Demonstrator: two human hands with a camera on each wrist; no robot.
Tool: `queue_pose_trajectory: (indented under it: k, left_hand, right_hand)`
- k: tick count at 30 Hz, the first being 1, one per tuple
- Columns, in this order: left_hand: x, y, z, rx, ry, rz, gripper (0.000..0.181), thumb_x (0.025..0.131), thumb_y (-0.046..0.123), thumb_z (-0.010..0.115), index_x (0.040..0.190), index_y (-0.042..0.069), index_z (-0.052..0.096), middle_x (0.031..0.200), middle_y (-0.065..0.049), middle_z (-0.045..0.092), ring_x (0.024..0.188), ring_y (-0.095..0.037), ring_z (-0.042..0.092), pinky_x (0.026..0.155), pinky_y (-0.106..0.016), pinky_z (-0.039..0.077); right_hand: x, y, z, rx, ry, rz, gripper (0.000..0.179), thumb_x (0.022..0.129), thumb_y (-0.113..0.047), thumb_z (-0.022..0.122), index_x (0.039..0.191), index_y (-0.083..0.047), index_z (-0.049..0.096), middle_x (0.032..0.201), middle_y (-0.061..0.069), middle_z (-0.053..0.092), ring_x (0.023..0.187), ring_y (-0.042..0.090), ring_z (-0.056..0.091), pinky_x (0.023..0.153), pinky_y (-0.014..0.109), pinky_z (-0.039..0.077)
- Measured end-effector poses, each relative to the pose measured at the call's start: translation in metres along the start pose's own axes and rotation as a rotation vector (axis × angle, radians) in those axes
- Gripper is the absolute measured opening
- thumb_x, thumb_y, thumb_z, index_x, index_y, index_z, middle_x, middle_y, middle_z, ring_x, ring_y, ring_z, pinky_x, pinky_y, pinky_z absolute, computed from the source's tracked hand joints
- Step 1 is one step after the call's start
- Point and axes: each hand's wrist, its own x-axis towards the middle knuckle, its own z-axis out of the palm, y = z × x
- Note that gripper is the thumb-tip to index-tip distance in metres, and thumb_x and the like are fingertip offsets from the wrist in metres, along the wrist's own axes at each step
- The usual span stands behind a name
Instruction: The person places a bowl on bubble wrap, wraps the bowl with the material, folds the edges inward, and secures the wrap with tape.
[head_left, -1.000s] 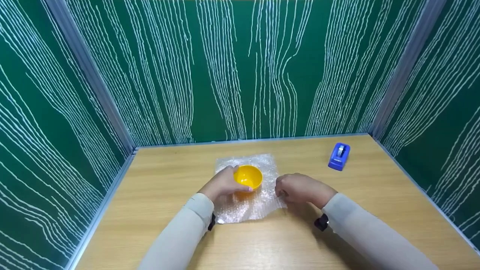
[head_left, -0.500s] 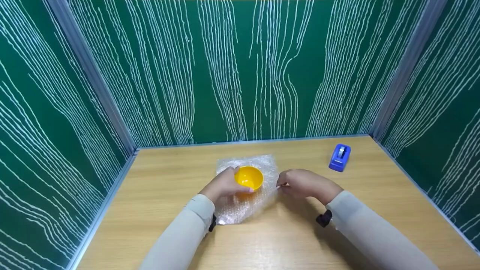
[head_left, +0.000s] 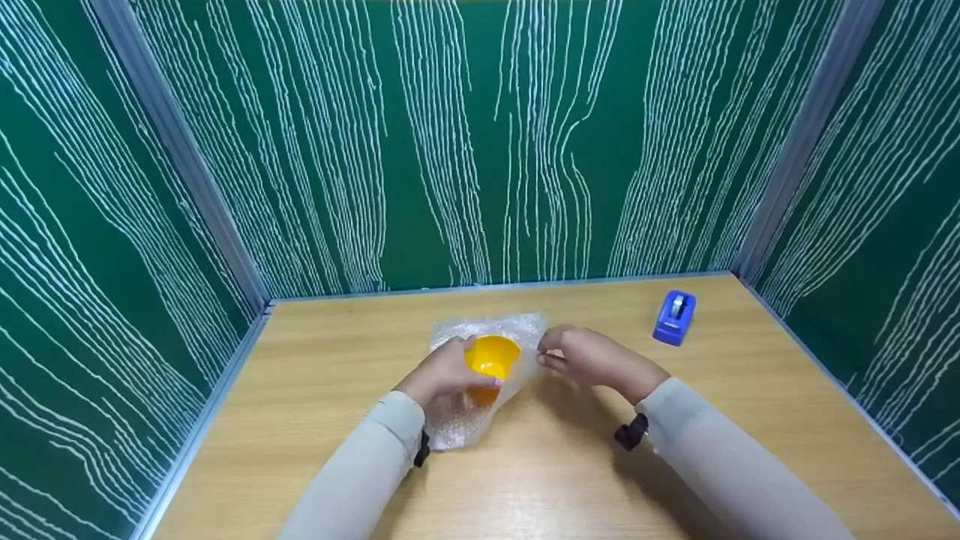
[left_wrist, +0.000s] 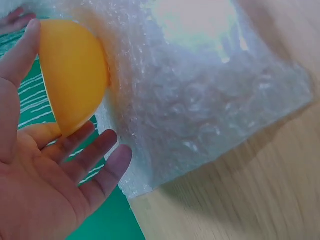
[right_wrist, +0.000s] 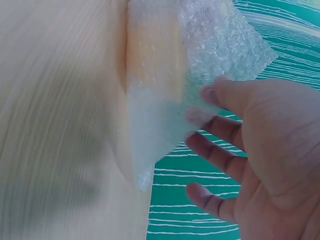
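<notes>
A yellow bowl [head_left: 491,355] sits tilted on a sheet of bubble wrap [head_left: 459,426] in the middle of the wooden table [head_left: 315,390]. My left hand [head_left: 448,369] holds the bowl from its left side, thumb at the rim. The left wrist view shows the bowl [left_wrist: 72,75] cupped between thumb and fingers of that hand [left_wrist: 45,175], with the wrap [left_wrist: 200,100] beside it. My right hand [head_left: 581,354] pinches the wrap's right edge and holds it raised against the bowl's side. In the right wrist view its thumb and forefinger [right_wrist: 207,105] pinch the wrap [right_wrist: 160,135], and the bowl [right_wrist: 152,55] shows through it.
A blue tape dispenser [head_left: 673,317] stands at the back right of the table. Green panels with white lines [head_left: 480,150] wall the table in on the left, back and right, joined by metal corner posts.
My right hand has lifted the wrap's right edge off the table and carried it left and up to the bowl. The bowl has tipped in my left hand.
</notes>
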Motion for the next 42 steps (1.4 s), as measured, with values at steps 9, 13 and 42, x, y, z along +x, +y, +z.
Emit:
queue_pose_trajectory:
  k: [9, 13, 42]
  left_hand:
    - [0.007, -0.002, 0.001, 0.03, 0.037, 0.062, 0.081, 0.098, 0.033, 0.089, 0.165, 0.004, 0.055, 0.163, -0.017, 0.055, 0.129, -0.032, 0.062, 0.128, -0.05, 0.052]
    - [0.01, 0.0, -0.001, -0.044, 0.095, 0.095, 0.062, 0.111, 0.037, 0.075, 0.161, 0.004, 0.06, 0.164, -0.019, 0.055, 0.144, -0.037, 0.06, 0.131, -0.053, 0.048]
    - [0.024, 0.004, 0.008, -0.15, 0.299, 0.084, 0.018, 0.11, 0.023, 0.078, 0.112, 0.006, 0.085, 0.134, -0.014, 0.064, 0.123, -0.03, 0.065, 0.111, -0.047, 0.063]
  right_hand:
    - [0.019, -0.005, 0.009, 0.032, 0.02, 0.079, 0.028, 0.116, -0.03, 0.068, 0.132, -0.011, 0.082, 0.136, 0.011, 0.08, 0.13, 0.035, 0.073, 0.122, 0.057, 0.056]
    - [0.029, -0.007, 0.012, 0.044, 0.047, 0.062, 0.028, 0.116, -0.029, 0.066, 0.124, -0.007, 0.082, 0.13, 0.014, 0.08, 0.129, 0.038, 0.072, 0.121, 0.059, 0.056]
    - [0.062, -0.001, 0.036, 0.112, 0.1, 0.157, 0.027, 0.113, -0.031, 0.071, 0.12, -0.007, 0.084, 0.14, 0.014, 0.076, 0.142, 0.04, 0.066, 0.127, 0.057, 0.051]
